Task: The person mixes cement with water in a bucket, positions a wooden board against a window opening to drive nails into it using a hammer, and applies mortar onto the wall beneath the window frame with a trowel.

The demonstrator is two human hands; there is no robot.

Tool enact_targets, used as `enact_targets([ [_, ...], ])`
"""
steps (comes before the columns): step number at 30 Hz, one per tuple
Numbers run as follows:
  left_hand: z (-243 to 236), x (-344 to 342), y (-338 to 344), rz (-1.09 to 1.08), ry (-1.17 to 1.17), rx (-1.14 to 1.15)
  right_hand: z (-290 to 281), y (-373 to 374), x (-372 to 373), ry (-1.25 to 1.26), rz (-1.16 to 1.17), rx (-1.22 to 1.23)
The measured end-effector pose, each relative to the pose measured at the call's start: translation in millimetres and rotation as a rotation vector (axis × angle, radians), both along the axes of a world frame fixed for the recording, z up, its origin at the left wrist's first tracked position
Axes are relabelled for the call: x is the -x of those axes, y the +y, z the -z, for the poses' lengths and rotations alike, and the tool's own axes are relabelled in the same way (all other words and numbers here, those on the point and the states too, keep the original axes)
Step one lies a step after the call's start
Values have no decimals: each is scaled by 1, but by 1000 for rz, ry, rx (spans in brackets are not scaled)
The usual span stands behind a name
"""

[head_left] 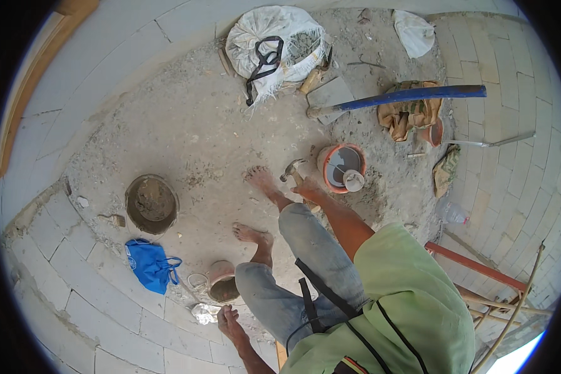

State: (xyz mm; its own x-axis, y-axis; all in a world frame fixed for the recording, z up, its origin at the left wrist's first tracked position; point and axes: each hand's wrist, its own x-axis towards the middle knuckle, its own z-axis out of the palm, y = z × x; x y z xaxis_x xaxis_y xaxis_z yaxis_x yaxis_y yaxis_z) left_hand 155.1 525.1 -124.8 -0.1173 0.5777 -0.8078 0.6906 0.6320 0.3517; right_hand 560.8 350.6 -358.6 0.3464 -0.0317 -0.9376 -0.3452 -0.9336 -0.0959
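Note:
My right hand (310, 189) is closed round a claw hammer (292, 169), its metal head toward the far side, low over the dusty ground. Just right of it stands an orange-rimmed bucket (341, 167) of grey liquid, with a pale round ladle-like scoop (353, 181) at its edge. Near the block wall on the left, my left hand (229, 320) has its fingers curled together; what they hold, if anything, I cannot make out. Close to that hand are a crumpled clear plastic bag (205, 313) and a small reddish bucket (223, 282).
A black bucket (152, 204) with mortar residue and a blue cloth bag (152, 265) lie left. Farther off sits a white woven sack (274, 47). A blue-handled long tool (411, 95) crosses near a brown paper sack (410, 112). Block walls (505, 93) curve round; red metal bars (477, 267) stand right.

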Motion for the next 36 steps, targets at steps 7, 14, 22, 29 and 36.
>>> enact_targets([
  [7, 144, -69, 63, 313, -78, -175, 78, -69, 6, -34, -20, 0],
  [14, 222, -86, 76, 558, -133, -242, 106, -90, 29, 28, 321, -192],
  [22, 261, -106, 112, 686, -153, -378, 178, -137, 65, -14, 116, -237],
  [29, 294, -108, 143, 772, -254, -549, 219, -184, 101, -142, -369, 73],
  [36, 321, -100, 167, 895, -259, -637, 130, -98, 29, -805, -268, -242],
])
